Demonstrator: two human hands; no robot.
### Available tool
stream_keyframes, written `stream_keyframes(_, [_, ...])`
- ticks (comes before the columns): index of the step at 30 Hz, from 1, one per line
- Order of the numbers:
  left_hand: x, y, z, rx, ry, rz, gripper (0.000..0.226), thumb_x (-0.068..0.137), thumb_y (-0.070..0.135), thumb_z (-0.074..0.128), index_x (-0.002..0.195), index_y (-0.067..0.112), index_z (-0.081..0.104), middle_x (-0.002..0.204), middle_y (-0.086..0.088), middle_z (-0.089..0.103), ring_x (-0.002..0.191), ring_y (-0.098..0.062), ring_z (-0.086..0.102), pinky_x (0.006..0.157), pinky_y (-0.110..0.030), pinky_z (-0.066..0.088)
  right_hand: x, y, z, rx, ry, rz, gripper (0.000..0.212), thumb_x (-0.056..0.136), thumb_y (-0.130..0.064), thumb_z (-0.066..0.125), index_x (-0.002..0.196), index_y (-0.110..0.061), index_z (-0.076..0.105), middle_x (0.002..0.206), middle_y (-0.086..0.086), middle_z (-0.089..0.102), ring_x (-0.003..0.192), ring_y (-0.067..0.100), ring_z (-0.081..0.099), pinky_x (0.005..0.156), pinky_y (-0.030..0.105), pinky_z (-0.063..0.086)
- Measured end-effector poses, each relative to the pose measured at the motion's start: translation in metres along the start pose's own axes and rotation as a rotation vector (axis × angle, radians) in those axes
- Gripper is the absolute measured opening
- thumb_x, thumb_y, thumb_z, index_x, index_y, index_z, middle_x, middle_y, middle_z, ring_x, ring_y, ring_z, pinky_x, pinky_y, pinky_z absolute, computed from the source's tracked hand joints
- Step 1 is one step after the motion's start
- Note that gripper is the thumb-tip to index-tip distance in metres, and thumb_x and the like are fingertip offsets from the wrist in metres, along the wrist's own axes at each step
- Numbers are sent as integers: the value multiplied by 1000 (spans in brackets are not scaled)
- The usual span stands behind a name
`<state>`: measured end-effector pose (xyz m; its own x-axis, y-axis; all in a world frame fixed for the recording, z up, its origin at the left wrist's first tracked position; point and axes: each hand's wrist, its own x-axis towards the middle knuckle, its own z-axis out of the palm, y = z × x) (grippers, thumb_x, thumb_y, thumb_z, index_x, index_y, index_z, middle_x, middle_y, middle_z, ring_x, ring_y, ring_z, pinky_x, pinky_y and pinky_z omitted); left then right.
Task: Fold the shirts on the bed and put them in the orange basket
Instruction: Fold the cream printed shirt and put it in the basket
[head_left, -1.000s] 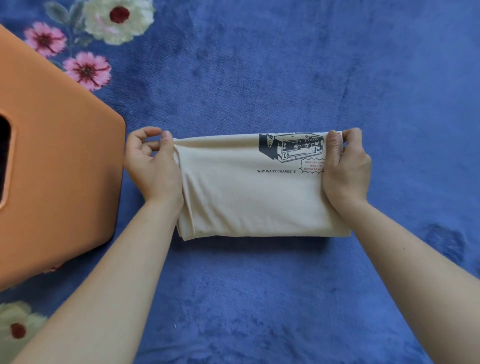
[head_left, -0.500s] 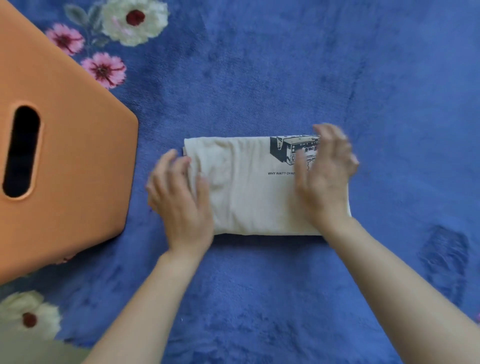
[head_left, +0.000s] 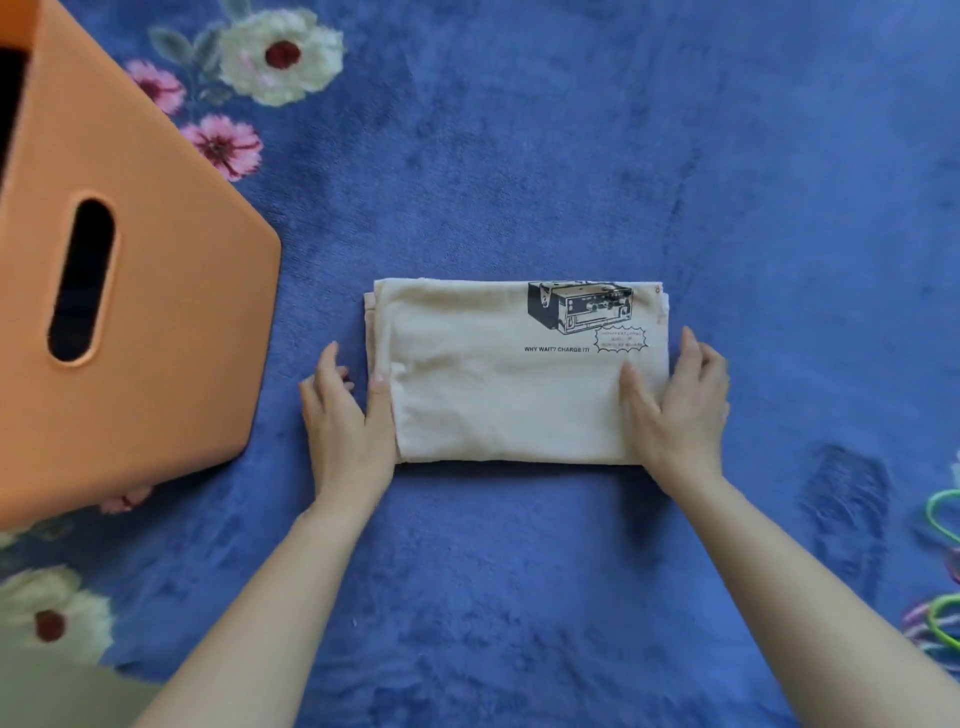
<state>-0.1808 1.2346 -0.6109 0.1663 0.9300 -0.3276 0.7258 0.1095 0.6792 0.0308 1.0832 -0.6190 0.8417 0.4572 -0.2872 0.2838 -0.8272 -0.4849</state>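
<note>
A folded cream shirt (head_left: 509, 395) lies flat on the blue flowered blanket (head_left: 519, 156) as the hands shift from pressing its top, half a second ago, to bracketing its short ends. The left hand (head_left: 343, 421) lies at the left end, fingers straight on the blanket and thumb resting on the cloth. The right hand (head_left: 680, 410) mirrors it, thumb on top and fingers straight along the right end. Neither hand has closed on the shirt yet. The folding looks finished, and the new placement suggests a lift is next.

The orange basket (head_left: 156, 312) stands near on the left, its handle slot (head_left: 80, 280) facing the shirt and its opening barely in view. Its tall wall must be cleared. Coloured loops (head_left: 943, 519) lie well apart on the right.
</note>
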Motion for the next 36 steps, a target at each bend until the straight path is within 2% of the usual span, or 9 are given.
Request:
stream_keyframes(4, [-7, 14, -4, -166, -136, -202, 62, 85, 36, 67, 136, 13, 41, 118, 3, 55, 108, -15, 56, 91, -32, 48, -6, -3, -17, 352, -122, 324, 59, 82, -40, 69, 126, -9, 47, 109, 2, 56, 103, 21, 56, 84, 33, 44])
stream_keyframes(7, [-6, 30, -11, -480, -277, -438, 32, 84, 12, 67, 114, 10, 56, 103, -1, 67, 84, -13, 65, 64, -22, 52, -3, -12, -32, 580, -300, 448, 34, 81, -18, 71, 112, -7, 61, 100, 3, 68, 83, 19, 65, 63, 27, 49])
stream_keyframes(9, [-13, 41, -24, -711, -393, -603, 17, 85, 4, 61, 101, 7, 63, 82, -2, 72, 67, -12, 67, 53, -19, 52, -5, -18, -46, 678, -445, 477, 22, 83, -13, 66, 105, -11, 67, 101, 6, 72, 82, 22, 67, 65, 29, 52])
stream_keyframes(14, [-58, 56, -86, -869, -600, -594, 33, 78, -8, 55, 103, 11, 64, 97, -5, 73, 84, -21, 68, 61, -27, 56, -46, -42, -103, 728, -659, 377, 29, 88, -12, 58, 114, -21, 65, 110, 4, 71, 101, 26, 67, 86, 41, 52])
stream_keyframes(20, [-115, 80, -182, -890, -709, -445, 79, 51, 0, 71, 127, 12, 54, 116, -11, 68, 105, -28, 65, 79, -38, 57, -103, -94, -172, 755, -753, 235, 27, 89, -16, 60, 115, -20, 66, 110, 3, 71, 93, 21, 69, 69, 32, 56])
stream_keyframes(26, [-115, 105, -277, -853, -657, -273, 75, 58, 4, 78, 127, 17, 52, 114, -6, 69, 104, -23, 66, 82, -36, 55, -128, -191, -201, 668, -721, 32, 26, 90, -17, 59, 113, -24, 67, 110, 2, 71, 90, 19, 69, 62, 29, 54])
stream_keyframes(28, [-103, 107, -310, -879, -616, -251, 51, 70, 11, 73, 118, 19, 58, 108, -2, 72, 98, -19, 69, 80, -33, 57, -134, -230, -202, 636, -698, -33, 25, 91, -15, 57, 112, -23, 67, 109, 4, 71, 90, 20, 68, 63, 30, 54])
stream_keyframes(32, [-64, 100, -356, -940, -519, -331, 26, 90, 30, 55, 113, 22, 63, 113, -5, 70, 108, -26, 64, 100, -50, 43, -136, -308, -186, 515, -647, -143, 28, 90, -11, 54, 106, -28, 69, 106, 3, 72, 92, 22, 67, 83, 44, 53])
stream_keyframes(36, [-14, 73, -389, -1087, -301, -510, 18, 94, 13, 48, 105, 14, 61, 104, -9, 69, 105, -27, 62, 100, -46, 44, -137, -393, -142, 307, -551, -254, 25, 87, -11, 56, 100, -28, 68, 94, -1, 69, 80, 16, 63, 70, 32, 51])
